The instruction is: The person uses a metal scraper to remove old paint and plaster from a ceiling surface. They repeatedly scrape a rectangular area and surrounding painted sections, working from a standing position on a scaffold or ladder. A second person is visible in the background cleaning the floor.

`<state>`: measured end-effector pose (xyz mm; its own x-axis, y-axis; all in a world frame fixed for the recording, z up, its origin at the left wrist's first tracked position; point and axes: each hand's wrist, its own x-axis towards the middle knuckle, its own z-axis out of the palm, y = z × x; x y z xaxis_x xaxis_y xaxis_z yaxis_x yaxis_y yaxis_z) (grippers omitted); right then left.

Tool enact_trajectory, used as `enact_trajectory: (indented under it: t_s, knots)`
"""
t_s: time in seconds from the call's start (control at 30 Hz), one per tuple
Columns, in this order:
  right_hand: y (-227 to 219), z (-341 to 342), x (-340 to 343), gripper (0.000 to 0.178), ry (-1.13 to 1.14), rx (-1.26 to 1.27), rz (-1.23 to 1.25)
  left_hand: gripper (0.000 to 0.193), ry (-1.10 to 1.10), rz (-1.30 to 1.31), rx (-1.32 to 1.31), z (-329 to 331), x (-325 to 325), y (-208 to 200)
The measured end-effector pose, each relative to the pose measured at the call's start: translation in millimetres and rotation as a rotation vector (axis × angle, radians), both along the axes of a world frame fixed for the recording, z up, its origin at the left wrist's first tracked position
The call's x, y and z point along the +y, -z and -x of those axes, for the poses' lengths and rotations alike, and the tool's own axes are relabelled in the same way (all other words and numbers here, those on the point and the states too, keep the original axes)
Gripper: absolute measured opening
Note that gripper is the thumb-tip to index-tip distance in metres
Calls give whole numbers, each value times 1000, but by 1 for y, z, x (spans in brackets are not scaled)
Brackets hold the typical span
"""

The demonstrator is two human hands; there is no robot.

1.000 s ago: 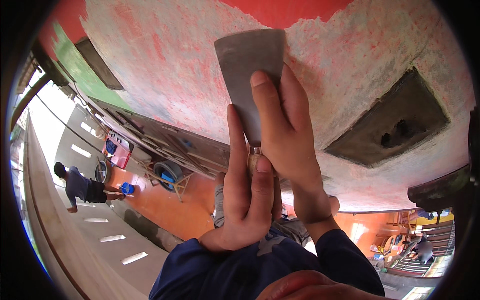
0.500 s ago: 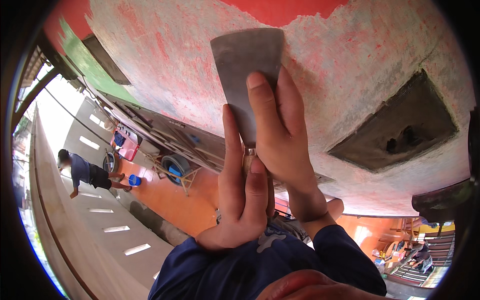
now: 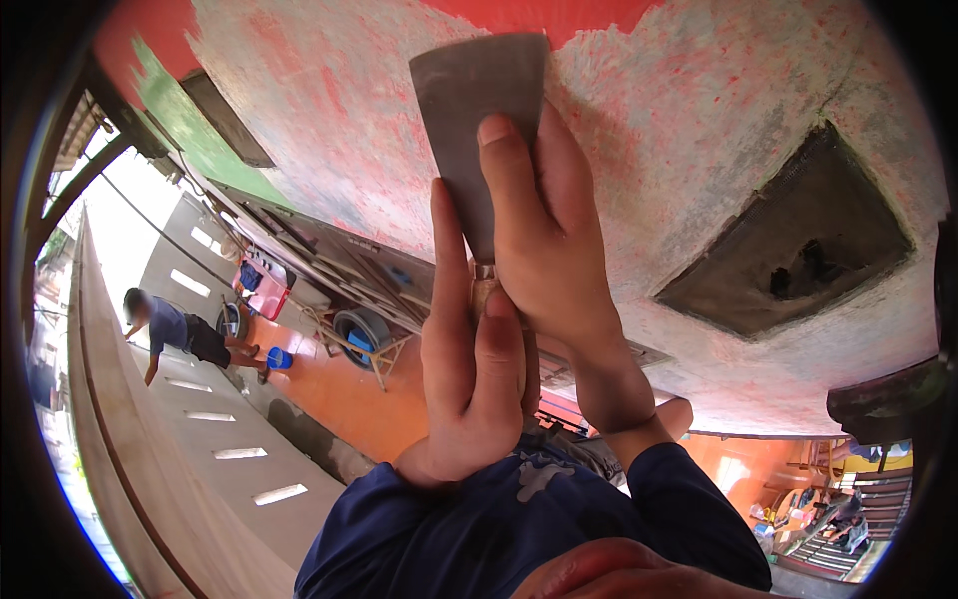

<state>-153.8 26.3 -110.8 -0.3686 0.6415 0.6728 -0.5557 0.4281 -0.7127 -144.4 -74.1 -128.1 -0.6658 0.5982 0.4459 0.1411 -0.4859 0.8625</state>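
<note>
Both my hands are closed on a paint scraper (image 3: 467, 105) with a wide grey metal blade. My right hand (image 3: 559, 260) grips it around the lower blade, thumb pressed flat on the metal. My left hand (image 3: 469, 384) wraps the handle below, with one finger stretched along the blade's left side. The blade's broad edge points up and lies at the border of the red paint (image 3: 589, 14) on the wall (image 3: 329, 110). Below that border the wall is mottled grey-white with red traces. Most of the handle is hidden by my fingers.
A dark square recess (image 3: 788, 240) opens in the wall at right; a smaller dark rectangle (image 3: 228, 118) is at left. Beyond, a person (image 3: 175, 329) bends at a grey slotted wall (image 3: 235, 399). A blue bucket (image 3: 279, 357) and dark tub (image 3: 361, 331) stand on the orange floor (image 3: 374, 414).
Both hands and the scraper have moved up and slightly left, bringing the blade's edge up to the red paint. The grip looks the same.
</note>
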Motion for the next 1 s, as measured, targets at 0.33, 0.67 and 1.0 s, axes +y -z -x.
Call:
enact_trajectory:
  t_s: [0.33,0.67,1.0]
  knots:
    - [-13,4,-2,16,28,-78,70,68,73,38,1,5,-10,-14]
    - [-34,13,2,25,185,-1,-124,61,117,-67,42,22,-14,-10]
    - [79,-41,-6,23,-153,-412,187,78,424,-4,-231,21,-29,108]
